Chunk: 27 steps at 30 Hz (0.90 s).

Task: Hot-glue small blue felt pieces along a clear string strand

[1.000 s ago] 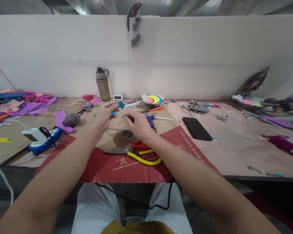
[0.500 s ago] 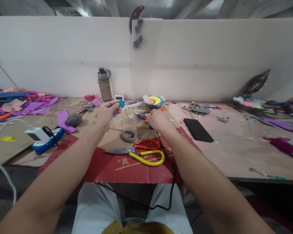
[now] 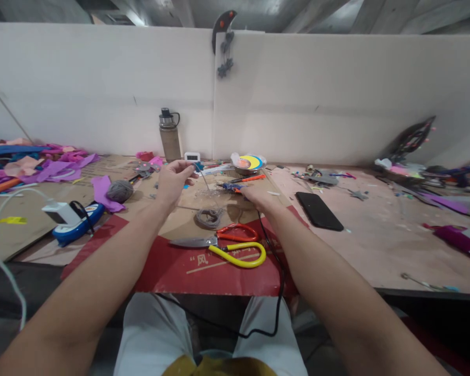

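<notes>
Blue felt [image 3: 198,166] pokes out at the fingertips of my left hand [image 3: 176,180], which pinches it with a thin grey yarn [image 3: 206,180] hanging down. My right hand [image 3: 258,197] is at the rear of a blue glue gun [image 3: 232,186]. The gun's black cord [image 3: 272,250] runs from under this hand to my lap; the palm hides the fingers and handle. Between my hands lies a coil of grey yarn [image 3: 209,218]. Closer to me, scissors [image 3: 235,245] with one red and one yellow handle rest on red cardboard [image 3: 160,274].
A bottle [image 3: 169,137] and small white timer [image 3: 191,156] stand near the partition. A bowl [image 3: 249,167] holds colourful pieces. Right lies a black phone [image 3: 319,210]. Left are a grey yarn ball [image 3: 119,191], a blue power strip [image 3: 78,224] and a felt pile [image 3: 43,164].
My right hand has shifted slightly right and flattened, with the glue gun lower and more of its blue body showing. The blue felt is now mostly hidden behind my left fingers.
</notes>
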Each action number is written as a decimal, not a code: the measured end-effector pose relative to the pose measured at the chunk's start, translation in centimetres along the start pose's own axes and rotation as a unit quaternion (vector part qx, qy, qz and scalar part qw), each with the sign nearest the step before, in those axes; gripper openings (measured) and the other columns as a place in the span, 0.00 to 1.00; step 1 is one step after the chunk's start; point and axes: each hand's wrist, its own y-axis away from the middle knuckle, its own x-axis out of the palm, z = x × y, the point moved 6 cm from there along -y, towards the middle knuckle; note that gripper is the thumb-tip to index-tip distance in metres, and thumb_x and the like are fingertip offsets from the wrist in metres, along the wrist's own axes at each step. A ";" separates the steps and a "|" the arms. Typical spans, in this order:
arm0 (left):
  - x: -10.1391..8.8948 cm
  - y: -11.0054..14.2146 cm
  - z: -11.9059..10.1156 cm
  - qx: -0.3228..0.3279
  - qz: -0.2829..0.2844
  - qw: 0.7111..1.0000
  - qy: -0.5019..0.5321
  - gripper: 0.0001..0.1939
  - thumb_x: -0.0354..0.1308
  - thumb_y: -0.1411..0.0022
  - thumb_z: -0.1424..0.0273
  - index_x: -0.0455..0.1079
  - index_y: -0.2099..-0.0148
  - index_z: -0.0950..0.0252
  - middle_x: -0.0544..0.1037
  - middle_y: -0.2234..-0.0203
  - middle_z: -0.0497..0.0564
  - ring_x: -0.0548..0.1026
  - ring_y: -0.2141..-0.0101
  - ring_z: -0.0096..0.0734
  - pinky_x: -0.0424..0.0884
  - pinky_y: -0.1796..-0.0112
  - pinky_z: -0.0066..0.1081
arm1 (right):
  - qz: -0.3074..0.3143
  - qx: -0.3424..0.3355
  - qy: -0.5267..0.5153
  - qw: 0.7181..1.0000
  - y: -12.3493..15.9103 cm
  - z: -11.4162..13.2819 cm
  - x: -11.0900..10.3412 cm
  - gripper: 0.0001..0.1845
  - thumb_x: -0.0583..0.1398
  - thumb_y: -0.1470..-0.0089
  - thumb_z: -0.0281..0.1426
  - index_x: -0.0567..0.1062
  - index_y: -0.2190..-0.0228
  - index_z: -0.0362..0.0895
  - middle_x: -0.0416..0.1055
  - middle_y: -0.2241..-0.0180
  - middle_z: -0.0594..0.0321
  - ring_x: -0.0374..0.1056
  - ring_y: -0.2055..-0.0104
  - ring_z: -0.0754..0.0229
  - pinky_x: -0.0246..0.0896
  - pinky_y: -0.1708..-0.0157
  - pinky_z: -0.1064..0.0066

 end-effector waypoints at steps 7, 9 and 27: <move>-0.7 -0.7 0.7 -0.012 -0.024 0.998 0.057 0.06 0.65 0.51 0.74 0.73 0.69 0.69 0.75 0.79 0.48 0.72 0.78 0.20 0.66 0.77 0.20 | -0.059 0.058 -0.233 0.969 1.8 2.2 -2.7 0.13 0.56 0.59 0.30 0.67 0.66 0.44 0.68 0.73 0.62 0.63 0.75 0.62 0.61 0.76 0.70; -0.9 -0.9 1.0 -0.021 -0.028 0.997 0.073 0.06 0.65 0.52 0.74 0.73 0.69 0.70 0.75 0.79 0.48 0.73 0.78 0.21 0.69 0.75 0.21 | -0.077 -0.001 -0.343 0.936 2.3 4.0 -3.2 0.20 0.56 0.63 0.28 0.64 0.62 0.45 0.66 0.70 0.64 0.63 0.72 0.63 0.63 0.74 0.70; -0.8 -0.3 0.7 -0.067 -0.012 0.996 0.052 0.09 0.63 0.49 0.70 0.68 0.64 0.64 0.75 0.72 0.47 0.79 0.73 0.29 0.64 0.84 0.19 | -0.049 -0.229 -0.351 0.906 4.5 8.3 -2.3 0.15 0.58 0.47 0.38 0.69 0.58 0.46 0.72 0.64 0.61 0.67 0.64 0.59 0.65 0.61 0.65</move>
